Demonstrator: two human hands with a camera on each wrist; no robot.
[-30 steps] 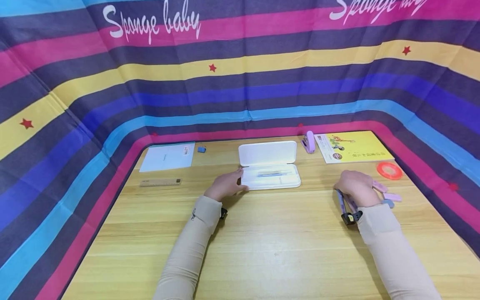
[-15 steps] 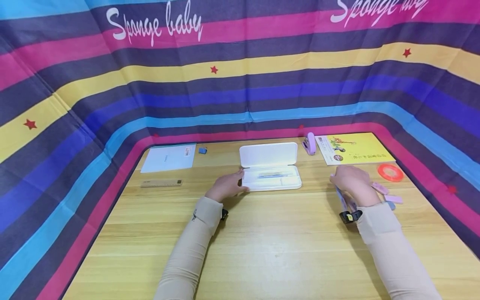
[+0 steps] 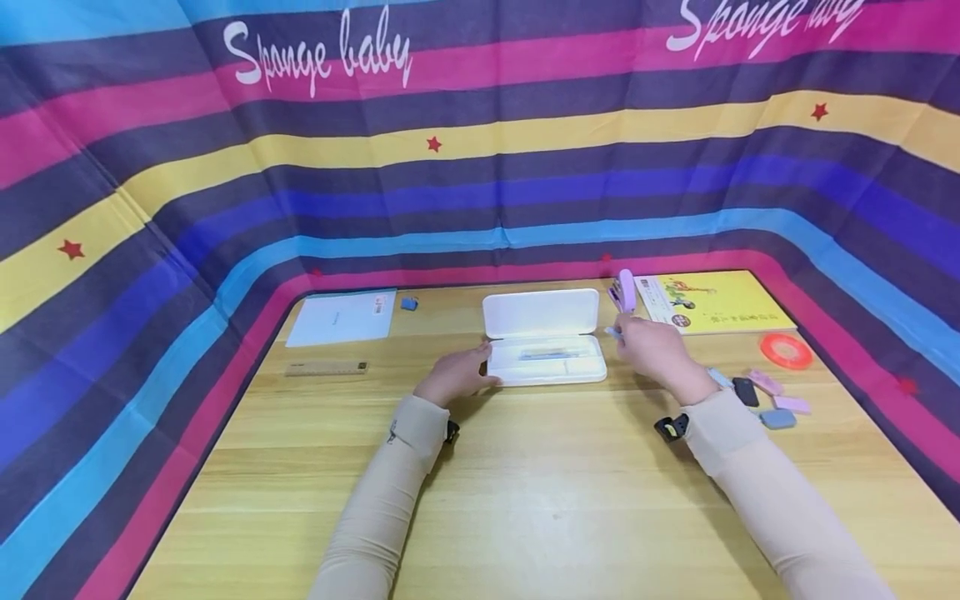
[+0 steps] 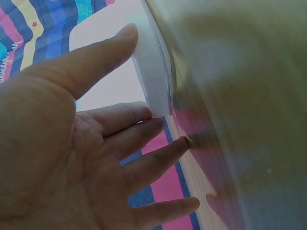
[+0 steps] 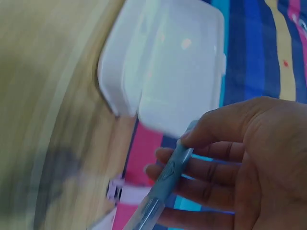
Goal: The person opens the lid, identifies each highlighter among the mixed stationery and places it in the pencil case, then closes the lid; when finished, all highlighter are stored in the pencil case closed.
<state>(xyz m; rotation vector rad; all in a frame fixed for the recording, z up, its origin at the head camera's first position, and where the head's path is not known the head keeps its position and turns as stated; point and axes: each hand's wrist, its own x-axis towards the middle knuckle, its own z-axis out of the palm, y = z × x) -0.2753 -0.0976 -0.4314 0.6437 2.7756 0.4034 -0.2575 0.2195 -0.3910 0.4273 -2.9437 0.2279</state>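
A white pencil case point(image 3: 551, 375) lies with its lid raised in the middle of the table, with thin pens or refills inside. At its left end, my left hand point(image 3: 455, 373) holds the case between thumb and fingers. In the left wrist view, the thumb overlaps the wall of the case and the other fingers spread out below. My right hand point(image 3: 660, 350) is just right of the case. In the right wrist view, it pinches a light blue pen point(image 5: 172, 168) with a clear end between thumb and fingers, the case beyond it.
A lilac stapler point(image 3: 624, 292) and a yellow book point(image 3: 723, 302) are behind my right hand. Rightward lie an orange tape roll point(image 3: 785, 351) and several erasers point(image 3: 777, 418). A ruler point(image 3: 327, 367), white booklet point(image 3: 341, 319) and blue sharpener point(image 3: 408, 304) lie left.
My right hand has moved left and away from me with the pen, from beside the erasers to near the case, uncovering more erasers. My left hand stays on the case.
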